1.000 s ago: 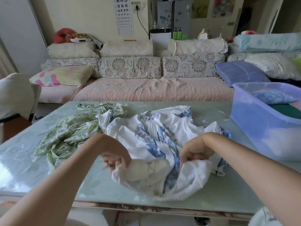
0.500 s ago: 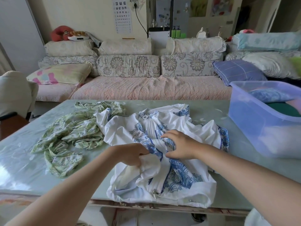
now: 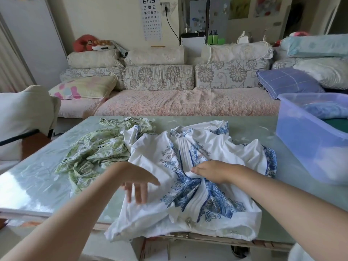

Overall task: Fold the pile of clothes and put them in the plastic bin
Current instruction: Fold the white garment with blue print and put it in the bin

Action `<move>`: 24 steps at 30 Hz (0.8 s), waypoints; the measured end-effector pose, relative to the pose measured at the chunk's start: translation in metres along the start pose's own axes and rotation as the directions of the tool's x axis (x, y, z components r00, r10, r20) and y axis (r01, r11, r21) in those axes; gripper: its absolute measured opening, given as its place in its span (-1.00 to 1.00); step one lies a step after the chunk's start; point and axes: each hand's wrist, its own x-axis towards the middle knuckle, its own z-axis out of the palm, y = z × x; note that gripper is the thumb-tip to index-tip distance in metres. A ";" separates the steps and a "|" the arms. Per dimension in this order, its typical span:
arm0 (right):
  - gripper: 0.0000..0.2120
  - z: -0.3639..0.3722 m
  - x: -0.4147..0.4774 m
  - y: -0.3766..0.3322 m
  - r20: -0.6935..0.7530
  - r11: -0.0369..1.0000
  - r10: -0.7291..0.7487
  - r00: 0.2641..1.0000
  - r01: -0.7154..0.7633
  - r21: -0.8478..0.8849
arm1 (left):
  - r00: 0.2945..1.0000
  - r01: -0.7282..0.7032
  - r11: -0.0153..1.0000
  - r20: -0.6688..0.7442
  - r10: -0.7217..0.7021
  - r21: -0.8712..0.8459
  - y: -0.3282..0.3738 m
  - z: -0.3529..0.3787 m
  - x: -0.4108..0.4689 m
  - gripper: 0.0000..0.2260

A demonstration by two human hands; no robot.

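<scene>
White garment (image 3: 154,153) with blue print lies front up and rumpled on the table (image 3: 37,181), its hem spilling over the near edge and its far left corner lying over the crumpled green garment (image 3: 94,151). The right hand (image 3: 211,171) rests flat on the middle of it, fingers straight, gripping nothing. The left hand (image 3: 137,183) hangs over its left side, fingers loose and apart; whether they touch the cloth is unclear. Folding well probably means sweeping creases outward from the centre and squaring the sleeves first, then moving it to the plastic bin (image 3: 310,147) at the right.

Two garments (image 3: 188,166) side by side on the table (image 3: 33,185), bin (image 3: 310,147) at right, sofa (image 3: 169,104) behind.
</scene>
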 end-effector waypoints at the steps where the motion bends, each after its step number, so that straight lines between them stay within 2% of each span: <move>1: -0.35 0.002 0.003 0.001 -0.030 1.000 0.014 0.999 -0.014 0.001 | 0.980 -0.086 0.996 -0.178 0.091 0.034 0.005 -0.002 0.004 -0.53; 2: -0.33 0.003 0.007 0.002 -0.059 1.000 0.023 0.998 -0.023 -0.001 | 0.917 -0.157 0.982 -0.353 0.185 0.105 0.012 -0.005 0.011 -0.62; 4: -0.33 0.005 0.016 0.005 -0.106 0.999 0.045 0.993 -0.047 -0.013 | 0.752 -0.234 0.943 -0.571 0.329 0.235 0.025 -0.013 0.026 -0.75; 6: -0.37 0.005 0.024 0.008 -0.137 0.996 0.082 0.987 -0.085 -0.014 | 0.625 -0.348 0.911 -0.669 0.402 0.222 0.037 -0.020 0.043 -0.76; 7: -0.37 0.004 0.027 0.011 -0.144 0.993 0.121 0.982 -0.122 -0.002 | 0.593 -0.393 0.895 -0.686 0.422 0.211 0.041 -0.023 0.052 -0.70; 8: -0.37 0.003 0.031 0.017 -0.143 0.986 0.165 0.976 -0.166 0.009 | 0.580 -0.404 0.887 -0.688 0.437 0.223 0.046 -0.026 0.061 -0.60; 10: -0.35 0.000 0.039 0.034 -0.130 0.967 0.255 0.958 -0.255 0.017 | 0.620 -0.376 0.898 -0.658 0.427 0.228 0.052 -0.028 0.083 -0.42; 12: -0.34 -0.003 0.047 0.057 -0.121 0.948 0.316 0.941 -0.319 -0.010 | 0.719 -0.318 0.926 -0.586 0.374 0.201 0.054 -0.033 0.106 -0.25; 14: -0.31 -0.007 0.056 0.081 -0.123 0.930 0.353 0.928 -0.362 -0.065 | 0.831 -0.203 0.954 -0.476 0.288 0.222 0.055 -0.039 0.125 -0.10; 16: -0.28 -0.012 0.065 0.100 -0.133 0.917 0.369 0.920 -0.383 -0.110 | 0.876 -0.150 0.964 -0.423 0.232 0.219 0.056 -0.051 0.134 -0.05; 17: -0.27 -0.016 0.070 0.107 -0.142 0.911 0.375 0.916 -0.392 -0.125 | 0.883 -0.147 0.966 -0.412 0.224 0.211 0.057 -0.059 0.140 -0.12; 18: -0.29 -0.022 0.076 0.111 -0.151 0.904 0.381 0.912 -0.402 -0.145 | 0.880 -0.142 0.965 -0.418 0.226 0.222 0.058 -0.067 0.145 -0.22; 20: -0.32 -0.037 0.091 0.110 -0.198 0.880 0.387 0.901 -0.424 -0.213 | 0.827 -0.109 0.960 -0.513 0.232 0.257 0.062 -0.090 0.161 -0.33; 22: -0.38 -0.053 0.107 0.098 -0.295 0.852 0.355 0.887 -0.437 -0.287 | 0.713 -0.090 0.975 -0.670 0.207 0.205 0.069 -0.111 0.171 -0.43; 24: -0.54 -0.065 0.127 0.085 -0.420 0.857 0.299 0.857 -0.435 -0.277 | 0.568 -0.189 0.973 -0.793 0.220 0.134 0.078 -0.128 0.182 -0.65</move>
